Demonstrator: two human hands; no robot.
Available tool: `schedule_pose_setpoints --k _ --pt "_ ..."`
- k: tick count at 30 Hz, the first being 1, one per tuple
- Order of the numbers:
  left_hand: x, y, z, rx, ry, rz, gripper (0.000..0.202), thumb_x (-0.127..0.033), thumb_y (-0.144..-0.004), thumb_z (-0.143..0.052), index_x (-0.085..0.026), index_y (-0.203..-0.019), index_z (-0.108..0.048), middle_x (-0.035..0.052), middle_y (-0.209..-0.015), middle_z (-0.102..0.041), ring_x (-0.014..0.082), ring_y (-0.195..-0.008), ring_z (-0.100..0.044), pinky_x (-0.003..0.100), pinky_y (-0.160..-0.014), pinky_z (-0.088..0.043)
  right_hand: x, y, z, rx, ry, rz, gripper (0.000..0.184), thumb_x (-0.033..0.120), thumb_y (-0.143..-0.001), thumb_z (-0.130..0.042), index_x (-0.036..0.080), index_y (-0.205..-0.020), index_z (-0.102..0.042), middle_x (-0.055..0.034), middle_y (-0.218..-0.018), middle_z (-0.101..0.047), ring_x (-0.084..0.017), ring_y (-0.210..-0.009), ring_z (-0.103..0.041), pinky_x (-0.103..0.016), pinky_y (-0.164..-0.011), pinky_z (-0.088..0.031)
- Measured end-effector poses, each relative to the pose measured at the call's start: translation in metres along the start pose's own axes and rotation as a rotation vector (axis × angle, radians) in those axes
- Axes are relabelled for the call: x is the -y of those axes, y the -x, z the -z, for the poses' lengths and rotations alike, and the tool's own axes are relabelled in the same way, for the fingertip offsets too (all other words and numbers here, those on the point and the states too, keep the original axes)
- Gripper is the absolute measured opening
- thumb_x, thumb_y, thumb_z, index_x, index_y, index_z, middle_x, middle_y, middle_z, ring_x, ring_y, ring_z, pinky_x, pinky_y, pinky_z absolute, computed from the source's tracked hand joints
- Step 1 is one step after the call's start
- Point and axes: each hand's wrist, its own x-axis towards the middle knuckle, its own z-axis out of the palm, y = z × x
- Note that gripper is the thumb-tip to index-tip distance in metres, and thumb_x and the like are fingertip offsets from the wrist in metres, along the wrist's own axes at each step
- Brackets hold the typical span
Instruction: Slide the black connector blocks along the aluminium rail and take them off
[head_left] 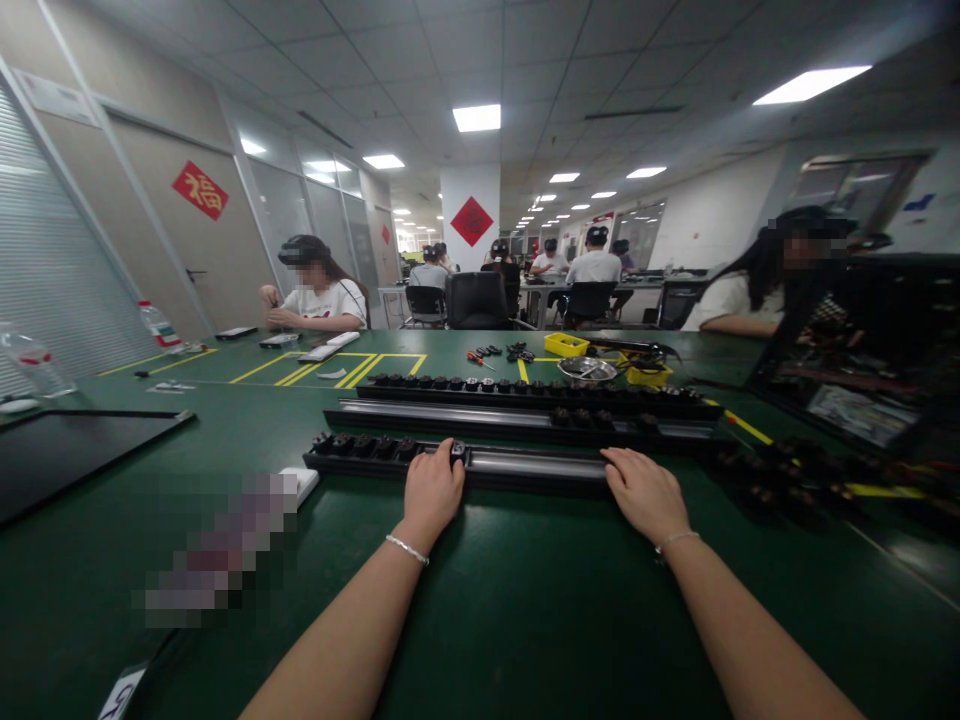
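The nearest long black rail (536, 463) lies across the green table in front of me, a grey channel along its middle. Small dark parts (364, 445) fill its left stretch in a row. My left hand (433, 490) has its fingers closed at the end of that row, against a small black part (458, 455) with a pale top. On the right, my right hand (646, 492) grips the rail's front edge, fingertips over the top. Behind it lie a second rail (465, 412) with a few dark parts and a third rail (517, 392) lined with them.
A pile of dark parts (787, 480) lies to the right. Farther back are a metal dish (587, 369), a yellow bin (566, 344) and pliers (519, 352). A black tray (82, 450) and a blurred-out device (225, 550) lie left. Other people sit around.
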Motion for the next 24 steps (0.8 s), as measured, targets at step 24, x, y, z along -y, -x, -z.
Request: schedule_pose_setpoints --k 24 --pt "-0.0002 0.0005 -0.0015 0.033 0.101 0.012 0.038 -0.031 -0.089 -0.037 -0.019 -0.123 -0.049 0.0069 -0.098 -0.069 0.0194 -0.096 -0.060 0.040 -0.102 -0.028 -0.0003 0.0007 0.0012 0.004 0.002 -0.001 0.042 0.033 -0.087 -0.030 0.023 -0.116 -0.058 -0.0030 -0.124 -0.057 -0.020 -0.119 -0.045 -0.039 -0.095 -0.036"
